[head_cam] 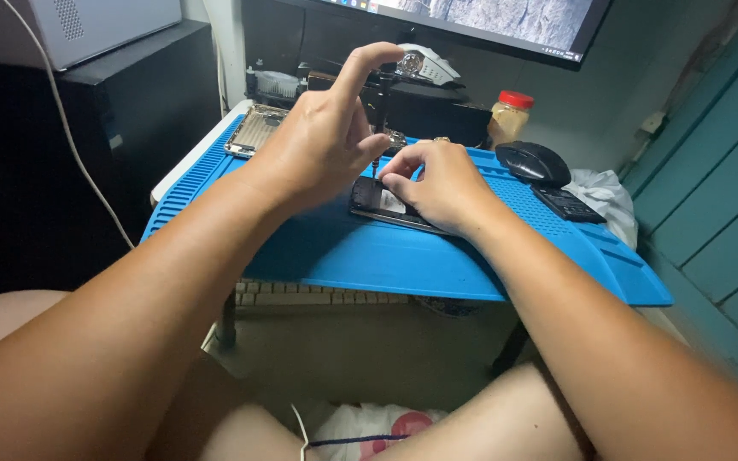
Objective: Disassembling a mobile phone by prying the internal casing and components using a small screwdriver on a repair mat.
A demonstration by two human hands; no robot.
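Left hand: left hand [322, 141] is raised over the blue mat [403, 256], the forefinger stretched up and out, well apart from the other fingers; thumb and the curled fingers pinch the thin dark screwdriver [377, 128], which stands upright with its tip down at the phone.
Right hand: right hand [437, 183] lies palm-down on the opened phone [382, 201], fingers bent and close together, the fingertips pressed on its upper edge just beside the screwdriver tip; whether they pinch some small part I cannot tell.
Phone: dark, flat, back off, a white patch showing inside; it lies near the middle of the mat, partly hidden under the right hand.
Mat: blue, ribbed along its left and far edges, spread over a small table and hanging past the front edge.
Back plate: metal phone shell [255, 130] lies at the far left corner of the mat, well apart from the hands.
Mouse: black computer mouse [533, 160] sits on the right part of the mat, and a dark flat piece [567, 203] lies just in front of it.
Jar: clear jar [508, 118] with a red lid stands behind the mat, filled with something yellowish; what it is I cannot tell.
Keyboard: pale keyboard [318, 296] shows under the mat's front edge.
Behind: monitor [471, 21] at the top, white cloth [608, 195] at the mat's right side.
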